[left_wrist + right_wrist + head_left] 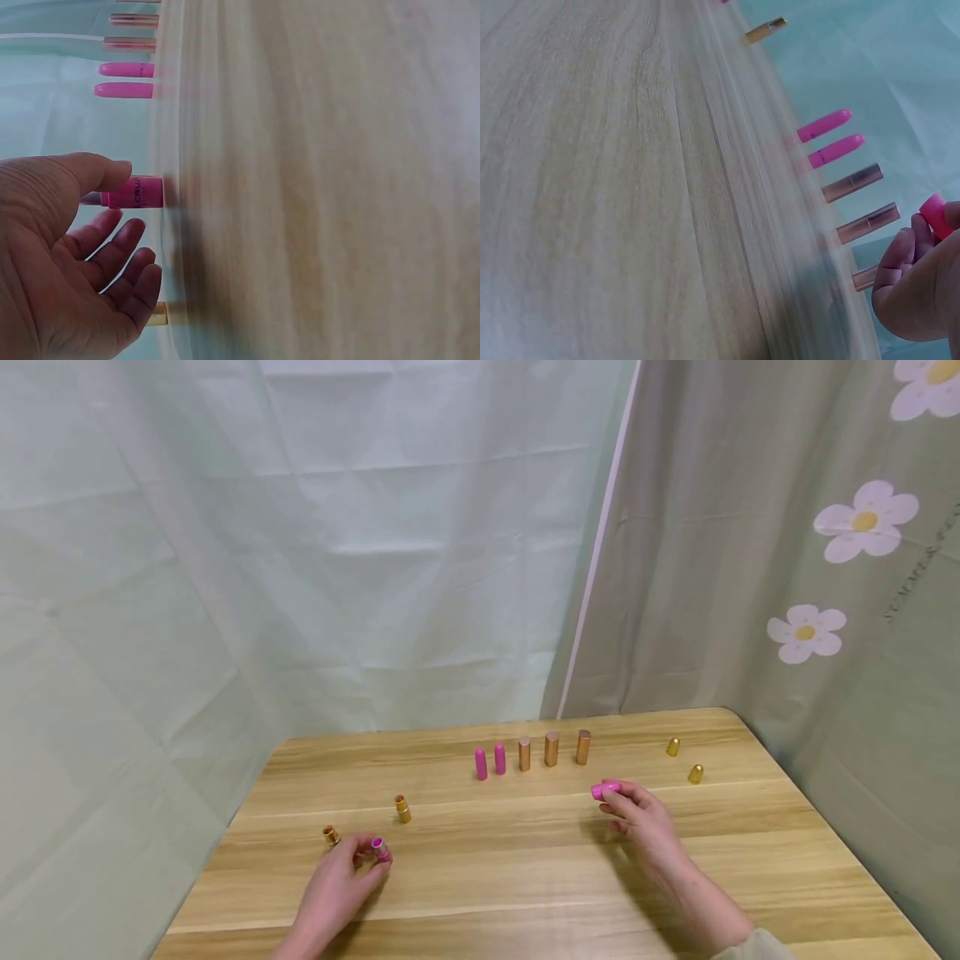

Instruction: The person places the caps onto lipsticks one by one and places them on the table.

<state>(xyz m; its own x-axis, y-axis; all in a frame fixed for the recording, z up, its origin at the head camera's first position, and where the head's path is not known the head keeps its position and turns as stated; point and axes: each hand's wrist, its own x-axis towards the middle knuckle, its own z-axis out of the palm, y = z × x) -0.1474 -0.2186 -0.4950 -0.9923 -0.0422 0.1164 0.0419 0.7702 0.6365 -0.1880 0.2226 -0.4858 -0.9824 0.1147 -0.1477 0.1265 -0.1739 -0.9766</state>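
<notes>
Over the bench, left hand and right hand are either side of copper tubes and pink tubes, probably lined up for tidiness, left pinching a pink base near-upright, presumably steadying it, right pinching a pink cap sideways, likely leaving its end free.

A small curtained nook, home or studio unclear: wood-grain table, pale fabric curtains, 3 pale flowers.
</notes>
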